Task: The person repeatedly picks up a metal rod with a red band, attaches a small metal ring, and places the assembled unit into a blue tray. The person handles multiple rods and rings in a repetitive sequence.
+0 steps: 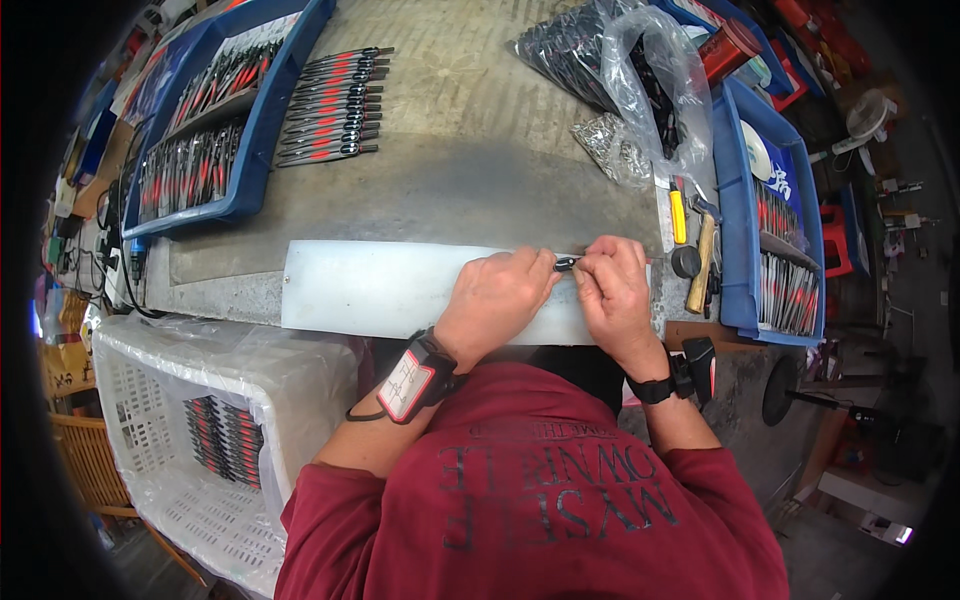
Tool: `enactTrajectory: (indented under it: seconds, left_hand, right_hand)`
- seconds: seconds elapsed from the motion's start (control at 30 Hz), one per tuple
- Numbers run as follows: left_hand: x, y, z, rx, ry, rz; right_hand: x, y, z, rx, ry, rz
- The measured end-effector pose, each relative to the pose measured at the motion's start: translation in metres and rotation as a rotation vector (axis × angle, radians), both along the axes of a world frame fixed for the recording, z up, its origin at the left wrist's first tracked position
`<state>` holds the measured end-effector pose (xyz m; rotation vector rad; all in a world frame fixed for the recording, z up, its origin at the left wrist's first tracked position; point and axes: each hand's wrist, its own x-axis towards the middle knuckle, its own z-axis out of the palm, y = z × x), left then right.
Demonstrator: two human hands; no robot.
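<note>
Head view: I'm watching both hands working over a white board.
Left hand: closing its fingertips on a small dark piece.
Right hand: pinching at the piece's right end, fingers curled.
Dark piece: sitting between both hands' fingertips, above the board's right part.

One head-worn fisheye looks steeply down on the worktop, left hand and right hand close below, near mid-view.

grey floor; slatted chair left; white fan right
</note>
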<state>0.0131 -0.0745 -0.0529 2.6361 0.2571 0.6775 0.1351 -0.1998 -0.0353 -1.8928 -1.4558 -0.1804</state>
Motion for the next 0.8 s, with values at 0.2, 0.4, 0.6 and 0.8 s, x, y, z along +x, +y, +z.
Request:
enactTrajectory:
  seconds: [0.2, 0.4, 0.6, 0.8]
  left_hand:
    - [0.000, 0.000, 0.000, 0.058, 0.003, 0.000]
    - [0.000, 0.000, 0.000, 0.000, -0.002, -0.001]
    - [0.001, 0.001, 0.001, -0.030, -0.006, 0.005]
    - [0.000, 0.001, -0.001, -0.023, -0.006, 0.002]
  right_hand:
    - [0.000, 0.002, -0.001, -0.022, -0.058, 0.001]
    - [0.009, -0.004, 0.001, -0.098, 0.054, 0.023]
    - [0.016, -0.007, 0.004, -0.124, 0.146, 0.027]
    - [0.015, -0.001, 0.004, -0.106, 0.186, 0.056]
